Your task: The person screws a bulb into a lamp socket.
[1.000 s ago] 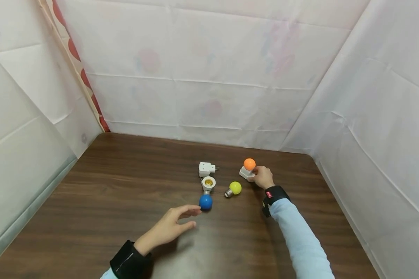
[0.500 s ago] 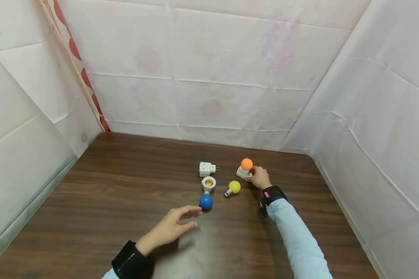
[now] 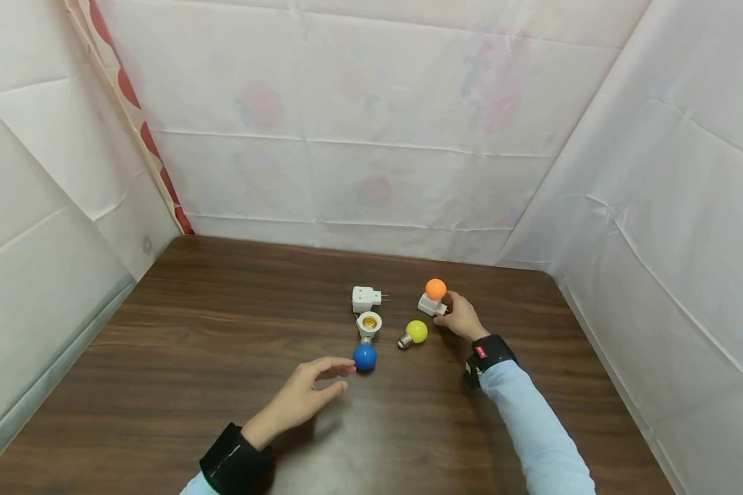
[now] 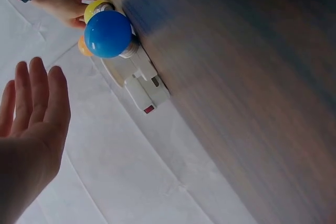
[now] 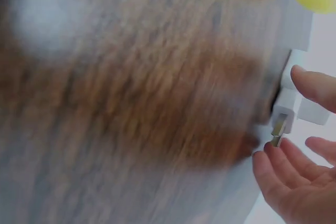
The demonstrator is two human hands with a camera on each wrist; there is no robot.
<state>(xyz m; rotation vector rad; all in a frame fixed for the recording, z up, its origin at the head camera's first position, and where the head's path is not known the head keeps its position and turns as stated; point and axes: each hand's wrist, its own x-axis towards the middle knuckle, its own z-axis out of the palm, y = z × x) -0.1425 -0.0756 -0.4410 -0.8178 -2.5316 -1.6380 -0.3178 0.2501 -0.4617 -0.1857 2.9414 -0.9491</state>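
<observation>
My left hand [image 3: 297, 399] is held over the table with fingers extended, its fingertips overlapping the edge of a blue light bulb [image 3: 364, 357] in the head view. The left wrist view shows that hand [image 4: 39, 114] apart from the blue bulb [image 4: 108, 34]. An orange bulb [image 3: 435, 289] stands upright in a white plug-in lamp holder [image 3: 430, 305]. Around the holder's plug end my right hand [image 3: 464, 317] has its thumb and fingers spread. In the right wrist view the fingertips [image 5: 273, 153] sit right at the metal prongs [image 5: 279, 129], with the thumb near the white body [image 5: 296, 69].
Between the hands a yellow bulb [image 3: 416, 332] lies on its side on the brown wooden table [image 3: 235, 309]. A white round lamp socket [image 3: 369, 323] faces up behind the blue bulb, with a white plug adapter [image 3: 367, 299] beyond it. White sheets [image 3: 371, 185] enclose the table's back and sides.
The orange bulb and its holder have shifted slightly left with my right hand, whose fingers have since loosened from the holder. My left hand has barely moved.
</observation>
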